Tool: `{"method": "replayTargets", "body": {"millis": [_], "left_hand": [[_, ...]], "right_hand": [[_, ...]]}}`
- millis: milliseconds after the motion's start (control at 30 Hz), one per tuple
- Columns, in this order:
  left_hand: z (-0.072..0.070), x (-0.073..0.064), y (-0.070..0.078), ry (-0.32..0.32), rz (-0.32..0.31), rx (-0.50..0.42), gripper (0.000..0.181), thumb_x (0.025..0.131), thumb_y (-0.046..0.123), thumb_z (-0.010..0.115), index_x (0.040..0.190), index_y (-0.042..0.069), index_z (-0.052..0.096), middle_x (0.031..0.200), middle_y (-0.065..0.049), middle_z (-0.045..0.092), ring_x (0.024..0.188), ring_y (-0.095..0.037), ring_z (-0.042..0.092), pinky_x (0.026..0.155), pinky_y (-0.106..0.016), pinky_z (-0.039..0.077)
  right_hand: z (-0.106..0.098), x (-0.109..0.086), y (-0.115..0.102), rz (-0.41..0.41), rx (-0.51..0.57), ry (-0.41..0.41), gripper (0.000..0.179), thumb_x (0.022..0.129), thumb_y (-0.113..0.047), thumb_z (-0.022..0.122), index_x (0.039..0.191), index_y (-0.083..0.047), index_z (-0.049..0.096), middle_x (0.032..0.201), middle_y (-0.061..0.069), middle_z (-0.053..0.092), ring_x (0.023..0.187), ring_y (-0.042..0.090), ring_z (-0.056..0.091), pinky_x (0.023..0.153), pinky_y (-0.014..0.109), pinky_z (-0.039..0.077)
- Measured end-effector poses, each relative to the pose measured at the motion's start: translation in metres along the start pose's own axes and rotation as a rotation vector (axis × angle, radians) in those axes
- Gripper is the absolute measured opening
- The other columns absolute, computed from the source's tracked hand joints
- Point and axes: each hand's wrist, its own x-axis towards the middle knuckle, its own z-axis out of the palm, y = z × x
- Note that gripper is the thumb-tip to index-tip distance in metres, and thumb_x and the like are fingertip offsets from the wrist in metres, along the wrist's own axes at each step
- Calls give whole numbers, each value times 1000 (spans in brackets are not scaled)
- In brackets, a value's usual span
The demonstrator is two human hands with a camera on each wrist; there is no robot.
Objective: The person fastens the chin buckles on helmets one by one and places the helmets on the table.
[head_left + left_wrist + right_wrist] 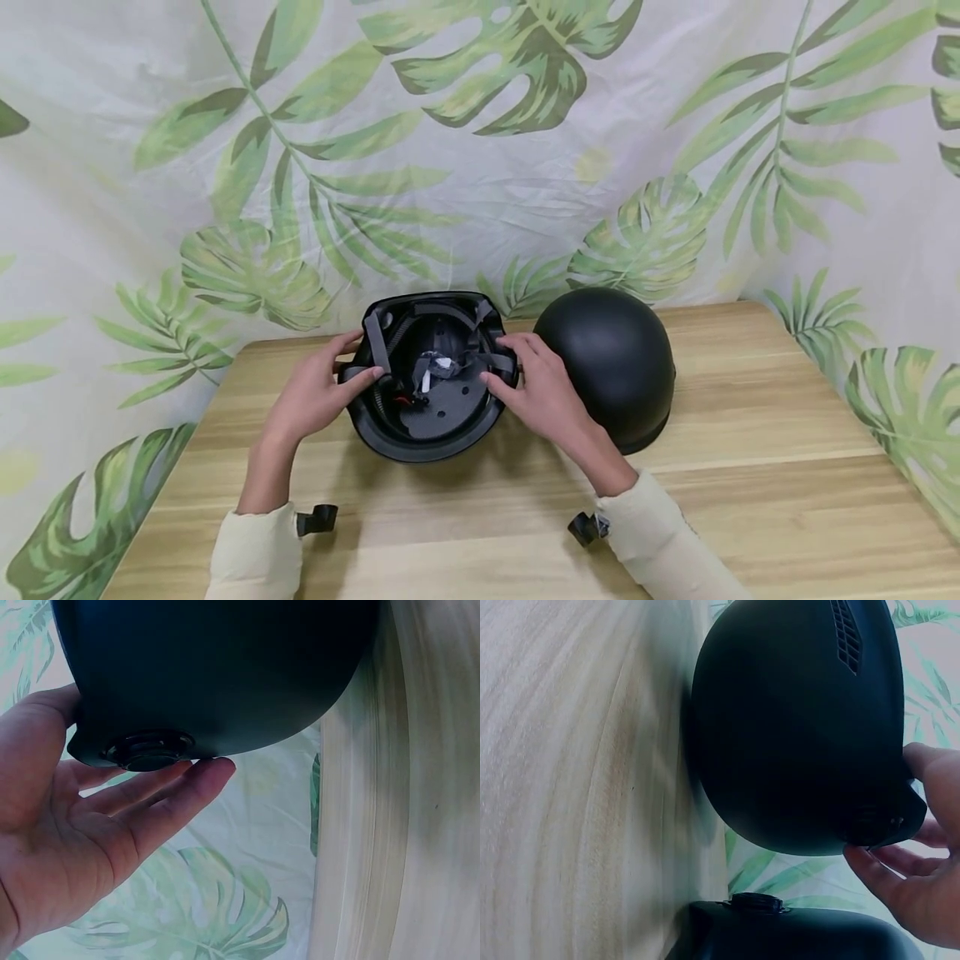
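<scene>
A black helmet (431, 450) is turned with its hollow side up, over the wooden table. Inside it show grey straps (378, 346), dark padding (442, 418) and a small red-orange part. My left hand (318, 393) grips the left rim, thumb over the edge and fingers on the outer shell, beside a round black knob (150, 748) in the left wrist view. On the opposite rim, my right hand (542, 387) pinches the edge the same way. The smooth outer shell (795, 727) fills much of the right wrist view, with a grille vent (846, 636) near its top.
A second black helmet (609, 367) sits dome up on the wooden table (757, 433), just right of my right hand. Behind the table hangs a leaf-patterned cloth (517, 192). Black wrist devices (318, 518) are strapped at both light sleeves (257, 552).
</scene>
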Motion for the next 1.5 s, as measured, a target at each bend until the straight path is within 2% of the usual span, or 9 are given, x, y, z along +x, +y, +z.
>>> {"method": "replayTargets", "body": {"millis": [233, 433, 567, 733, 867, 967, 1067, 1233, 1500], "left_hand": [[-2, -3, 2, 7, -11, -37, 79, 107, 52, 63, 167, 7, 38, 162, -27, 50, 141, -55, 54, 114, -66, 47], [-6, -5, 0, 16, -14, -75, 75, 108, 51, 61, 166, 8, 39, 162, -27, 49, 141, -58, 53, 110, -68, 49], [-10, -8, -3, 19, -28, -127, 72, 108, 50, 62, 164, 9, 43, 164, -24, 48, 145, -55, 50, 111, -68, 48], [-18, -13, -4, 18, -44, -191, 67, 108, 46, 64, 163, 12, 48, 166, -22, 47, 149, -51, 48, 110, -68, 50], [-24, -15, -5, 9, -26, -212, 63, 108, 41, 66, 163, 15, 49, 167, -19, 46, 149, -48, 50, 108, -52, 55], [-26, -14, -8, -1, 26, -244, 61, 108, 32, 67, 163, 14, 49, 167, -19, 46, 148, -42, 51, 104, -24, 54], [-25, -14, -12, -12, 102, -293, 61, 107, 21, 68, 163, 9, 47, 167, -20, 45, 146, -23, 53, 99, -6, 47], [-24, -15, -18, -41, 184, -369, 65, 105, 10, 68, 165, 5, 42, 169, -24, 40, 135, 11, 49, 101, -8, 50], [-25, -17, -15, -46, 151, -414, 67, 105, 13, 71, 166, 13, 43, 169, -22, 40, 123, 13, 60, 96, -14, 57]], "right_hand": [[1, 1, 4, 21, 26, -32, 56, 101, -36, 78, 146, -6, 63, 148, 13, 62, 103, 25, 66, 94, 47, 59], [2, 1, 9, 49, 90, -58, 57, 100, -35, 79, 148, -8, 62, 153, 11, 61, 118, 29, 70, 96, 47, 62], [5, 2, 11, 77, 155, -90, 57, 100, -31, 79, 150, -9, 61, 158, 10, 58, 138, 31, 63, 104, 48, 61], [11, 3, 14, 103, 206, -124, 58, 101, -29, 78, 151, -8, 59, 162, 11, 53, 148, 30, 55, 110, 48, 57], [16, 2, 16, 101, 242, -128, 58, 101, -27, 78, 152, -7, 59, 165, 12, 51, 149, 31, 54, 111, 48, 57], [18, 1, 17, 96, 255, -118, 59, 100, -26, 80, 151, -5, 59, 165, 13, 50, 149, 33, 54, 110, 49, 57], [20, 1, 17, 80, 243, -86, 61, 97, -24, 83, 149, -4, 60, 160, 15, 53, 146, 34, 56, 109, 50, 58], [25, 0, 17, 49, 196, -6, 62, 92, -22, 88, 145, -2, 63, 145, 17, 60, 136, 34, 62, 106, 48, 59], [29, 0, 20, 78, 191, 12, 58, 93, -22, 86, 143, -4, 65, 146, 15, 64, 131, 34, 67, 103, 49, 61]]}}
